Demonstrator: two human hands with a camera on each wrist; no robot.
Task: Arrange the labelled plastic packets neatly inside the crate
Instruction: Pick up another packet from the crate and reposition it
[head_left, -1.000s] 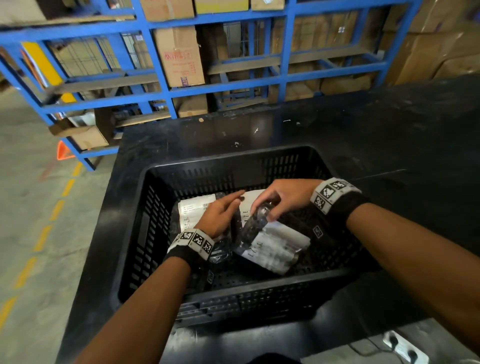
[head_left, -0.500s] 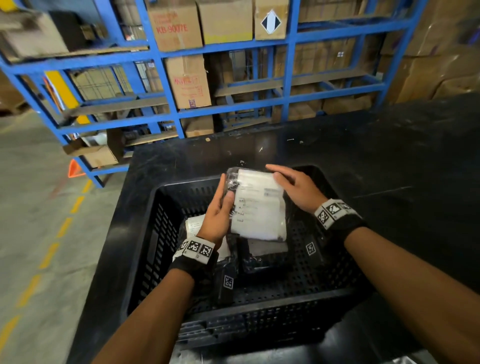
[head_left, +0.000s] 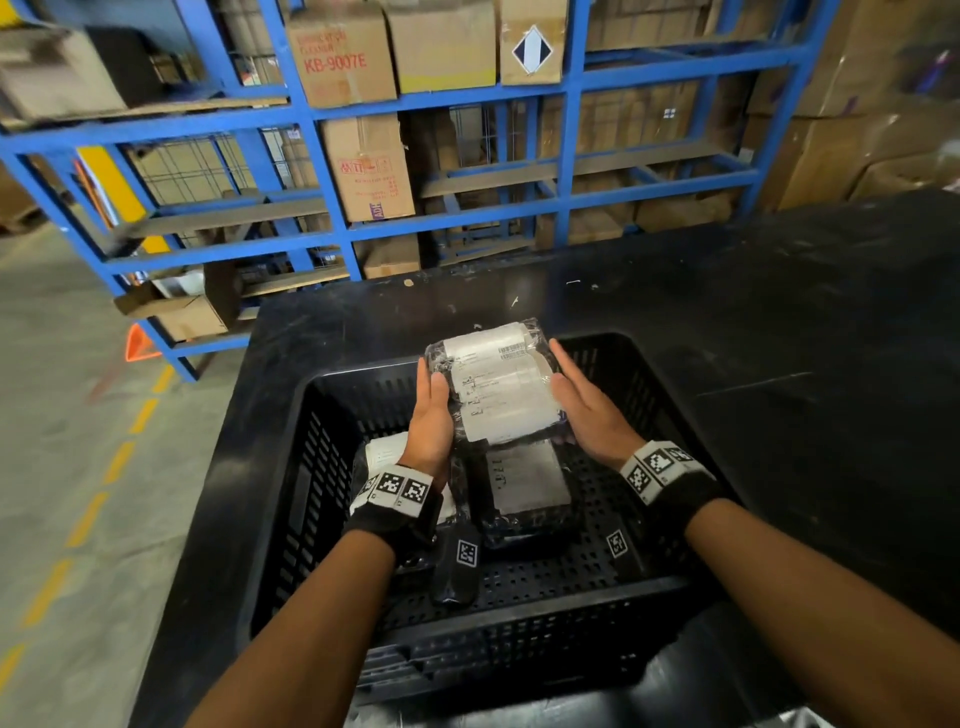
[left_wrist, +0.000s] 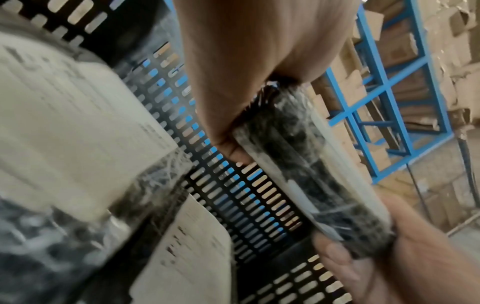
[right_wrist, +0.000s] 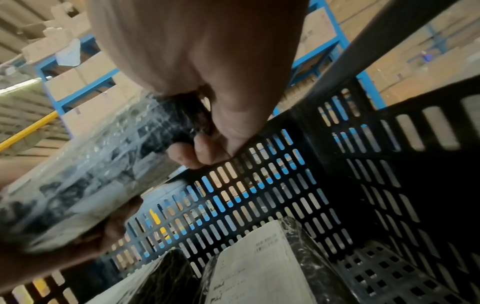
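A black slotted crate (head_left: 311, 493) sits on a black table. Above its far half I hold a clear-wrapped bundle of packets with white labels (head_left: 498, 389) between both hands. My left hand (head_left: 431, 415) grips its left edge, and my right hand (head_left: 587, 415) grips its right edge. In the left wrist view the bundle (left_wrist: 306, 174) is seen edge-on, with my left hand (left_wrist: 246, 72) curled round it. In the right wrist view my right hand (right_wrist: 207, 82) curls under the bundle (right_wrist: 91, 174). Two labelled packets (head_left: 524, 480) (head_left: 384, 452) lie on the crate floor.
The black table (head_left: 779, 338) stretches to the right and behind the crate. Blue steel racking (head_left: 566, 156) with cardboard boxes (head_left: 363, 166) stands beyond it. Concrete floor with a dashed yellow line (head_left: 119, 457) lies to the left. The crate floor's right part (right_wrist: 389, 273) is bare.
Both hands were low in the crate among the packets. They have lifted one labelled bundle up and toward the far wall, and now hold it flat by its sides.
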